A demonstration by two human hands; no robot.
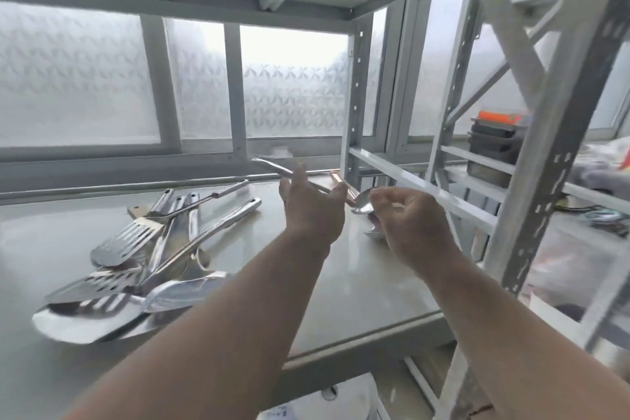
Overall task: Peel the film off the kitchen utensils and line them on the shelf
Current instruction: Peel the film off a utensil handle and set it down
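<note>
The spoon [361,203] was in the air above the right back part of the shelf [358,283], held between both hands. Its long metal handle went up and to the left, and its bowl was low on the right side. The left hand [312,208] held the handle near the middle, with the fingers bent around it and the thumb pointing toward the bowl. The right hand [409,215] was just beside the bowl, its fingers curled and its fingertips at the edge of the bowl; the picture was too blurred to tell if they pinched the film or the metal itself. The two hands were close together but did not touch each other.

On the left part of the same shelf lay a pile of utensils [136,259], crossing one over another: slotted turners, spoons and long handles, all shiny metal. One more ladle bowl [375,233] was lying on the shelf under the right hand.

Behind the shelf there was a frosted window [289,85] with a pattern. At the right stood a white metal rack [545,153], and on it a stack of dark trays [494,150] with something orange on top.
</note>
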